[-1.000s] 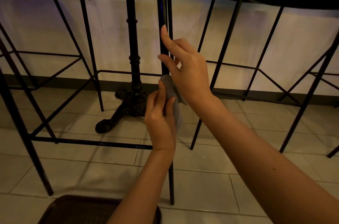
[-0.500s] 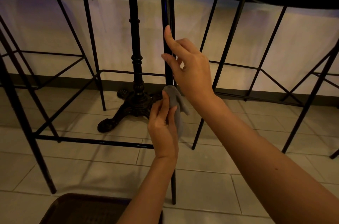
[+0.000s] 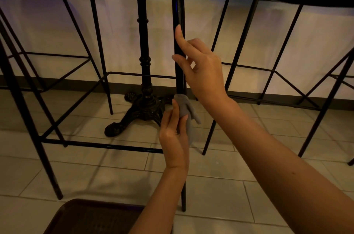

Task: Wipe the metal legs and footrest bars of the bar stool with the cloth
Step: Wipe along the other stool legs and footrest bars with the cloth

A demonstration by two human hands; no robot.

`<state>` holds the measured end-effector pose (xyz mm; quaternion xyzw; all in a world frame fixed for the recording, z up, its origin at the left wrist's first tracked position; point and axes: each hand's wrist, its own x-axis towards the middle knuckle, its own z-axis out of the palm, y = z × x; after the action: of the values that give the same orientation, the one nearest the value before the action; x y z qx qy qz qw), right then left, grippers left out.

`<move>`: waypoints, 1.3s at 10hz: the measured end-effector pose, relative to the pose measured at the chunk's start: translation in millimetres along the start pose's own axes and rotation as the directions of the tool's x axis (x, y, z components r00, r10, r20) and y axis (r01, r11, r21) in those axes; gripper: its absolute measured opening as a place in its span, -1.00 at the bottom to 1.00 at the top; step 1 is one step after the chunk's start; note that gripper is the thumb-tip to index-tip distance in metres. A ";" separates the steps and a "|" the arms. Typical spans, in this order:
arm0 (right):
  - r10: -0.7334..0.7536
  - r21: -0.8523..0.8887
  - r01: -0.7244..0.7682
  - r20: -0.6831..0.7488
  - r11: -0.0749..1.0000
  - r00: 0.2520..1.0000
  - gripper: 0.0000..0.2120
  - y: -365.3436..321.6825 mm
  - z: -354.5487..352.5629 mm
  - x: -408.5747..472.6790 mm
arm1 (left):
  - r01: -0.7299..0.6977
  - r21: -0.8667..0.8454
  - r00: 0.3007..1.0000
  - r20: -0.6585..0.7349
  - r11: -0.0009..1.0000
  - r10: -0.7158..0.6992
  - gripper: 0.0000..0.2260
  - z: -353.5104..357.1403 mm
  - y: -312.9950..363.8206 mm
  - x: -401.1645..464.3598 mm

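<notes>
The left hand (image 3: 173,134) gripped the grey cloth (image 3: 184,108) round the black metal stool leg (image 3: 179,13); the right hand (image 3: 201,68), fingers loosely spread, steadied that leg above. A loose wrap risked slipping off.

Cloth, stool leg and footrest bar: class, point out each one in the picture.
cloth (image 3: 184,107): head view, on its bunched upper fold.
stool leg (image 3: 179,3): head view, on the upper shaft.
footrest bar (image 3: 99,145): head view, on the front bar's middle.
</notes>
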<state>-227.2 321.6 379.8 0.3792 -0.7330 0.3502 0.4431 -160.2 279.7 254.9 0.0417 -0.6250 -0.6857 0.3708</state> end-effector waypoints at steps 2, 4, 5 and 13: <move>-0.007 -0.034 0.009 0.036 0.999 0.999 -0.54 4.0 -2.4 -0.2 | -0.029 0.056 0.999 0.018 0.998 0.028 -0.68 -1.1 11.3 9.8; -0.006 -0.072 0.014 0.108 0.997 0.994 -0.45 9.0 -2.1 -13.0 | -0.159 0.263 0.987 0.029 0.952 0.157 -0.65 1.0 7.1 9.6; -0.019 -0.111 0.034 0.135 0.993 0.991 -0.42 11.2 -3.9 -20.2 | -0.067 0.079 0.998 0.010 0.995 0.067 -0.67 -0.8 4.8 5.4; 0.022 -0.109 -0.012 0.096 0.994 0.995 -0.45 4.8 0.8 -31.7 | 0.002 0.100 1.000 -0.031 0.995 0.002 -0.78 -13.7 -10.8 -7.9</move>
<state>-221.6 331.0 349.7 0.3648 -0.7747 0.2947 0.4240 -152.4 272.2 239.2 0.0708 -0.6529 -0.6527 0.3778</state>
